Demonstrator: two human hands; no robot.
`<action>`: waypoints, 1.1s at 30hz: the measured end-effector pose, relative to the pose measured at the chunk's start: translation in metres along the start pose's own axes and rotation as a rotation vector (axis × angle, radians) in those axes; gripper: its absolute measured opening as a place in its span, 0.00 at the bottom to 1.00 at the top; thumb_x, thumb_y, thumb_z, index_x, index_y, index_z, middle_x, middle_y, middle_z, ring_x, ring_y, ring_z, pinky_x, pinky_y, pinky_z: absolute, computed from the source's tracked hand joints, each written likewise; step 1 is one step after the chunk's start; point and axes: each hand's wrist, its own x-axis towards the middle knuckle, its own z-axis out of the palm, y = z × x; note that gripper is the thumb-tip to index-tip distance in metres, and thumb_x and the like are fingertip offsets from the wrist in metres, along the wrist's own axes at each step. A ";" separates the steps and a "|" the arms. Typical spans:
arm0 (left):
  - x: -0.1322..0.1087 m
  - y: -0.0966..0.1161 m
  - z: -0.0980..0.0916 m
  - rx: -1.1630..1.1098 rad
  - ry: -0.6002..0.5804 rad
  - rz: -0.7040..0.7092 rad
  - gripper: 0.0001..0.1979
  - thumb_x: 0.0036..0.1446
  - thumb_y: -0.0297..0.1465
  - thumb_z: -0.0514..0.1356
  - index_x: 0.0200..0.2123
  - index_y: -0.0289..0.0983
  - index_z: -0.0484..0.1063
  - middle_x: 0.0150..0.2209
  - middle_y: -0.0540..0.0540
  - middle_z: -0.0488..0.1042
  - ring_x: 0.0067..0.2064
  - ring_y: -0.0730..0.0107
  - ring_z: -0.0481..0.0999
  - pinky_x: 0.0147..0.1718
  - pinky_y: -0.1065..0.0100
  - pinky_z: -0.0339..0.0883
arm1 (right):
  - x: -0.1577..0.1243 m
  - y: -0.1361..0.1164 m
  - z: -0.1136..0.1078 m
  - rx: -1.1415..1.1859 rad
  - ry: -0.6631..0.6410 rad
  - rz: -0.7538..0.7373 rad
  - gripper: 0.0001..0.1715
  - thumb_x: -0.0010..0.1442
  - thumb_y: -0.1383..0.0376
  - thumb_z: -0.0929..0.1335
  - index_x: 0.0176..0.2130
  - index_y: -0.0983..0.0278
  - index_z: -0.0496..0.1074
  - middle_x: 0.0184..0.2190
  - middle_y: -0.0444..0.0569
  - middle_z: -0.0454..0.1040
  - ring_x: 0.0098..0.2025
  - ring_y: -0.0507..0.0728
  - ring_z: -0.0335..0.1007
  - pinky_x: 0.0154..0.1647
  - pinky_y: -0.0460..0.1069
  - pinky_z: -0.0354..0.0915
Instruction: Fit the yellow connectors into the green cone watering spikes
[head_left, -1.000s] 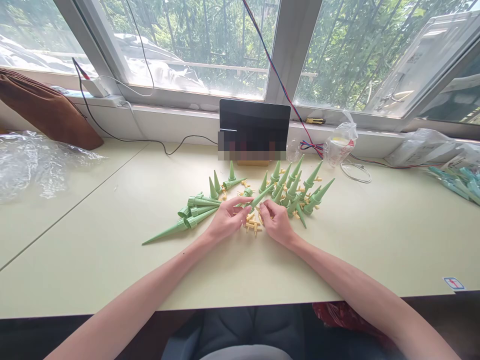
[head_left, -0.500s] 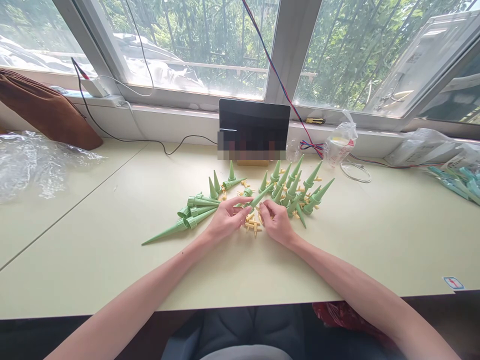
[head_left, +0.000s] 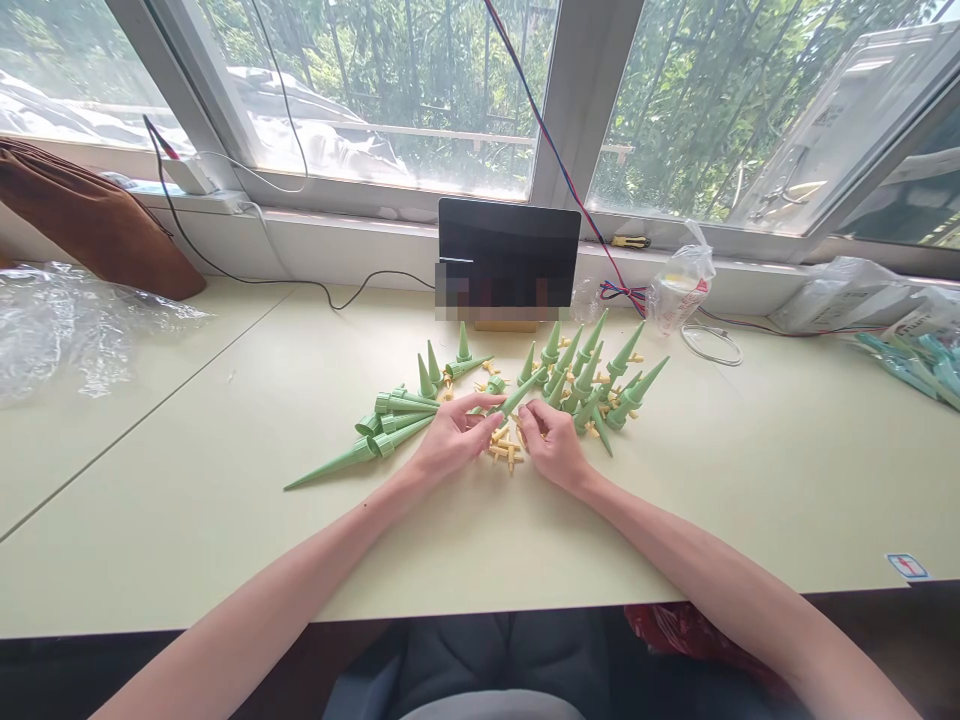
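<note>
My left hand (head_left: 457, 432) is closed on a green plastic watering spike (head_left: 520, 394), whose tip slants up and to the right. Close beside it, my right hand (head_left: 553, 440) is pinched, with thumb and forefinger together near the spike's lower end. A bit of yellow shows by that thumb; what the pinch holds is hidden. Between and below the hands lie several small yellow valve fittings (head_left: 510, 453). Loose green spikes (head_left: 405, 432) lie left of my left hand. To the right stands a cluster of green spikes (head_left: 585, 375) with yellow fittings on them.
A dark tablet (head_left: 508, 250) stands at the back of the pale table (head_left: 420, 560). Clear plastic wrap (head_left: 97, 320) lies at the left. A bagged cup (head_left: 679, 285) and a coiled white cable (head_left: 712, 345) sit back right; teal strips (head_left: 915, 365) are at the far right.
Almost nothing differs. Both hands stay in place around the spike, with only a very slight shift of the fingers.
</note>
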 end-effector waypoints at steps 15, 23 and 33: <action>0.000 0.000 -0.001 0.019 0.006 -0.002 0.19 0.56 0.40 0.66 0.46 0.34 0.76 0.16 0.55 0.63 0.17 0.78 0.62 0.15 0.76 0.58 | 0.000 0.000 0.000 -0.032 -0.001 -0.020 0.20 0.67 0.57 0.60 0.25 0.62 0.58 0.19 0.38 0.54 0.21 0.49 0.50 0.23 0.46 0.50; 0.001 -0.001 -0.001 0.021 -0.006 0.024 0.20 0.56 0.39 0.66 0.49 0.34 0.75 0.17 0.55 0.64 0.17 0.78 0.63 0.17 0.75 0.61 | 0.000 0.001 0.000 0.022 0.002 0.019 0.20 0.68 0.56 0.60 0.26 0.61 0.59 0.18 0.38 0.55 0.20 0.49 0.50 0.22 0.46 0.50; 0.000 0.002 -0.001 0.010 -0.009 -0.005 0.21 0.55 0.40 0.66 0.48 0.34 0.76 0.16 0.55 0.63 0.18 0.78 0.62 0.16 0.75 0.58 | 0.000 0.000 -0.001 -0.014 -0.005 -0.015 0.20 0.68 0.56 0.60 0.26 0.62 0.59 0.19 0.39 0.56 0.21 0.49 0.51 0.23 0.46 0.51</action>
